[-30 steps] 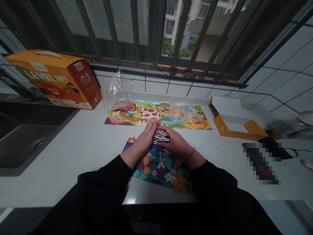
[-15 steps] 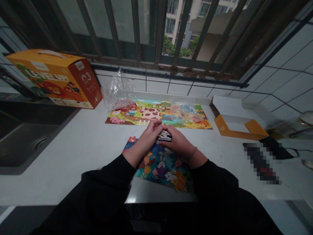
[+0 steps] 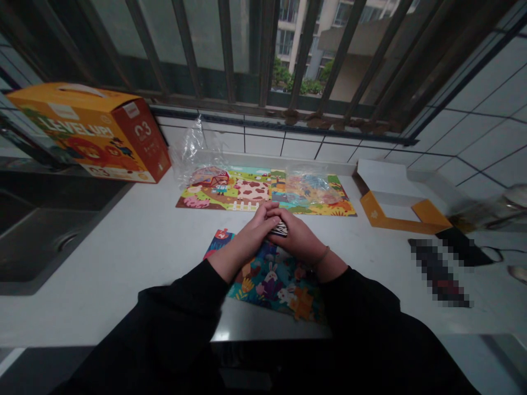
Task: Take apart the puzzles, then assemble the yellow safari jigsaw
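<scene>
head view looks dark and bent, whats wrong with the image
Head view: dim, flat light leaves the black sleeves nearly featureless; wide-angle distortion makes the window bars fan outward; a pixelated patch hides something on the right; the glassy object at the right edge is blurred.

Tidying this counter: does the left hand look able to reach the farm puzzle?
Probably yes: the left hand sits just short of the farm puzzle, only counter between, though cupped with the right hand.
</scene>
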A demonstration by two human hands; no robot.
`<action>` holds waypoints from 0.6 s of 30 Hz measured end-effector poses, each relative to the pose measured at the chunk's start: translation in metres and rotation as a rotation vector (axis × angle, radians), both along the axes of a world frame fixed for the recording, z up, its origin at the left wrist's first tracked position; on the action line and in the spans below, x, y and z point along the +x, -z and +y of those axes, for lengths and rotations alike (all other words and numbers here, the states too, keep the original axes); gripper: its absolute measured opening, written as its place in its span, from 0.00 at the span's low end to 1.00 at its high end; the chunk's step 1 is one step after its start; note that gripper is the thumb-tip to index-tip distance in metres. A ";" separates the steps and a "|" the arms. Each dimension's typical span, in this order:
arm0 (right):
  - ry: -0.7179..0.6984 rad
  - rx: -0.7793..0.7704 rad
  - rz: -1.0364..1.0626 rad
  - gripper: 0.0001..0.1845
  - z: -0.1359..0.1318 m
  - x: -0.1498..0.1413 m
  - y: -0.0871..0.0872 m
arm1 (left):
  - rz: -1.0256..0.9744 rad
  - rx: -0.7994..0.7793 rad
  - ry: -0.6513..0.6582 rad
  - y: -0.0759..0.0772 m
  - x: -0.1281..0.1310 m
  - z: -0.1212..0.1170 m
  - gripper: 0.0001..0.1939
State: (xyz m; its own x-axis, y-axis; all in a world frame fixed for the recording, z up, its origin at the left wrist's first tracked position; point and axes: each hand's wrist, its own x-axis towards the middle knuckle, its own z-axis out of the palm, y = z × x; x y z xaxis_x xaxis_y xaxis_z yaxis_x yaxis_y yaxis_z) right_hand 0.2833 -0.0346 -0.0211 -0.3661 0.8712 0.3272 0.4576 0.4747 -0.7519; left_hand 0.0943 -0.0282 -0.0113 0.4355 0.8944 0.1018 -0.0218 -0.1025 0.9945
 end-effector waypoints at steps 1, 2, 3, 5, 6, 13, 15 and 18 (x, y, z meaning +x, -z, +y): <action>0.020 0.017 -0.011 0.25 0.001 0.003 -0.001 | 0.056 0.065 -0.038 -0.001 -0.001 -0.001 0.29; 0.049 0.033 -0.017 0.23 0.001 0.007 -0.003 | 0.120 0.146 -0.085 -0.003 -0.002 -0.001 0.29; 0.087 0.049 -0.016 0.21 0.002 0.010 -0.004 | 0.188 0.236 -0.141 -0.005 -0.003 -0.003 0.29; 0.165 0.067 -0.003 0.20 0.003 0.017 -0.006 | 0.312 0.398 -0.230 -0.010 -0.006 -0.006 0.25; 0.189 0.061 -0.003 0.21 0.004 0.019 -0.006 | 0.366 0.456 -0.237 -0.013 -0.007 -0.008 0.20; 0.227 -0.012 -0.051 0.20 0.006 0.019 0.001 | 0.634 0.775 0.306 -0.009 0.002 -0.022 0.22; 0.293 -0.004 -0.021 0.19 0.007 0.018 0.001 | 0.716 0.806 0.354 -0.004 0.006 -0.024 0.26; 0.361 -0.012 0.037 0.20 0.007 0.019 -0.002 | 0.748 0.779 0.366 -0.002 0.007 -0.027 0.20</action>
State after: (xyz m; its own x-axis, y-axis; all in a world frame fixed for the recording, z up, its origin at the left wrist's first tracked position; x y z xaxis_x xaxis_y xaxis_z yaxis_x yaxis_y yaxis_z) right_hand 0.3019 -0.0280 -0.0196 -0.0218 0.9459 0.3237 0.5665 0.2785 -0.7756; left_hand 0.1017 -0.0547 -0.0096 0.8422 0.5086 0.1789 0.3940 -0.8071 0.4396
